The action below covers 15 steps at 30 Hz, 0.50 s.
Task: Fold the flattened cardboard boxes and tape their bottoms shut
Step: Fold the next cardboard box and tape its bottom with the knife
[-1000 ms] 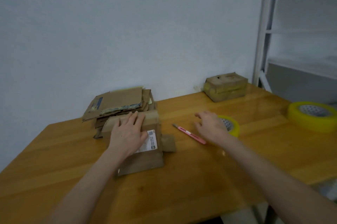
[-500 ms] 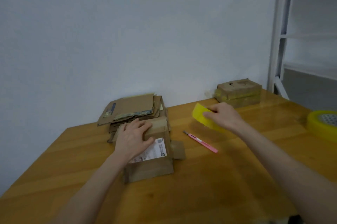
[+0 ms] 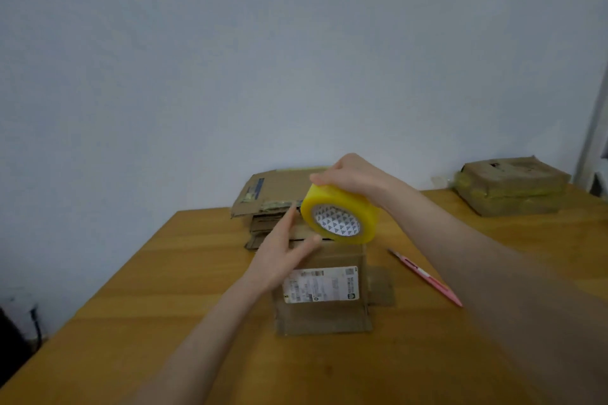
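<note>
Tape: my right hand (image 3: 353, 174) gripped the yellow tape roll (image 3: 339, 214) just above the brown labelled cardboard box (image 3: 324, 292).
Nearer hand: my left hand (image 3: 279, 254), fingers spread open, touched the roll's lower edge.

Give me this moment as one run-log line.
right hand: holds yellow tape roll above box | left hand: on folded box, fingers by roll | pink cutter: on table | taping: not yet

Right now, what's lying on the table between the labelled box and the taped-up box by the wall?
In the head view, only a pink cutter lies between the labelled box and the taped-up box.
</note>
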Tool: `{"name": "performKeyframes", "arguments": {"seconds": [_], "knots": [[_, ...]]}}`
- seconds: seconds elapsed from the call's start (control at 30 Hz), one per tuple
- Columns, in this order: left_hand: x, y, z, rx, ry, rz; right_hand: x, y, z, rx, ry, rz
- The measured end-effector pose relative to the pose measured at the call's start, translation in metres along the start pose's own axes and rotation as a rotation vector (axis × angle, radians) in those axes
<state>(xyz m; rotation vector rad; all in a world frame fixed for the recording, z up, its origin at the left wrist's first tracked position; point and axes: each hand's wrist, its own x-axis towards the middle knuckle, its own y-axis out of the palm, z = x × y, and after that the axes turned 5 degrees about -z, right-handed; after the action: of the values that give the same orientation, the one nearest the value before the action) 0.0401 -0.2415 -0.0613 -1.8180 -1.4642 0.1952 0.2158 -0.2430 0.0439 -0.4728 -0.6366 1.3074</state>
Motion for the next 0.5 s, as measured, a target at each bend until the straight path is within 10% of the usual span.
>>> {"name": "performKeyframes", "arguments": {"seconds": [0.1, 0.5], "knots": [[0.014, -0.007, -0.028, -0.362, -0.068, -0.173, 0.005, 0.007, 0.004, -0.035, -0.012, 0.0], [0.032, -0.007, -0.037, -0.447, -0.193, -0.512, -0.016, -0.006, -0.051, 0.032, -0.167, 0.331]]}}
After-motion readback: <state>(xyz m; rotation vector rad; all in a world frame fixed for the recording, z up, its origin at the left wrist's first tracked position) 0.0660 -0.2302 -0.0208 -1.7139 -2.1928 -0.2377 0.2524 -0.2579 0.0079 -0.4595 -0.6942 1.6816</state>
